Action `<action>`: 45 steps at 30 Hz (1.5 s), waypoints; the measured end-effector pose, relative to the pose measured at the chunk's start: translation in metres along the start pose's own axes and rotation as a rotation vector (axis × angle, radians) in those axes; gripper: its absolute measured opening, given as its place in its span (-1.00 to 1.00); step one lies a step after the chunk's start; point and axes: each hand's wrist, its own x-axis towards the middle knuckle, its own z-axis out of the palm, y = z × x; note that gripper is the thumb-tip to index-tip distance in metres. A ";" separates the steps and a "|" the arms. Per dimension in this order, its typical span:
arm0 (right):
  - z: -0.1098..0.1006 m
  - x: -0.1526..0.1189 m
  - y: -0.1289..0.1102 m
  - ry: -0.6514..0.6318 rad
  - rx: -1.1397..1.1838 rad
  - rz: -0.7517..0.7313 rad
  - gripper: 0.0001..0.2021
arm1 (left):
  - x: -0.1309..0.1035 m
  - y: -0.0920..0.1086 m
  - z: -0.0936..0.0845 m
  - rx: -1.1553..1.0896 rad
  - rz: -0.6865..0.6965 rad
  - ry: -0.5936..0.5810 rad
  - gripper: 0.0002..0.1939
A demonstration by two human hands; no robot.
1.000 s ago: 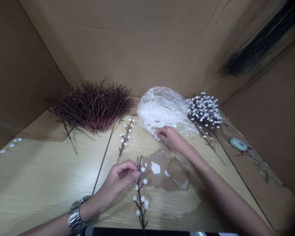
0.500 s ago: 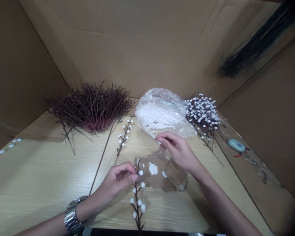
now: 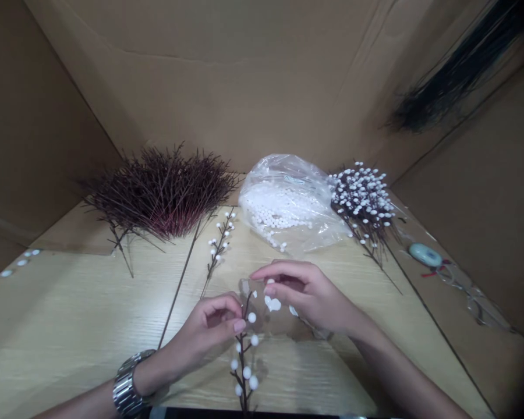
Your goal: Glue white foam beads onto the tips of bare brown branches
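Between thumb and fingers, my left hand (image 3: 216, 323) pinches a dark brown artificial twig (image 3: 243, 352) near its top. Several white berries sit along the twig's side stubs. My right hand (image 3: 310, 294) is closed on a small white berry (image 3: 269, 282), just right of the twig's tip. Under that hand lies a piece of brown cardboard (image 3: 283, 326) with a wet-looking white patch (image 3: 272, 303) and smaller white spots. Farther back rests a clear plastic bag (image 3: 288, 203) full of white berries, some of them spilling at its mouth.
A large heap of bare twigs (image 3: 166, 192) lies at the back left. One berried twig (image 3: 219, 247) lies left of the bag, and a bunch of berried twigs (image 3: 362, 198) right of it. Scissors (image 3: 471, 294) and a pale green oval object (image 3: 425, 254) lie far right. Cardboard walls (image 3: 227, 87) enclose the table.
My right hand has come from the bag's mouth toward me and left, near the twig's tip, with a white berry. My left hand still pinches the twig, slightly lower in view.
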 end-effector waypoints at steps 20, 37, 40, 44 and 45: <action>0.009 0.008 -0.024 -0.048 -0.360 -0.219 -0.92 | -0.013 0.006 -0.001 0.292 0.263 0.025 -0.58; 0.023 0.001 0.015 0.208 -0.132 -0.031 -0.77 | -0.007 0.003 0.002 0.264 0.192 0.158 -0.79; 0.033 -0.005 0.025 0.266 -0.022 -0.018 -0.77 | -0.006 0.003 0.003 0.244 0.188 0.179 -0.76; 0.043 -0.005 0.025 0.265 -0.061 -0.079 -0.90 | -0.005 0.003 0.004 0.241 0.178 0.186 -0.74; 0.045 -0.005 0.024 0.255 -0.071 -0.094 -0.90 | -0.005 0.003 0.004 0.241 0.177 0.187 -0.74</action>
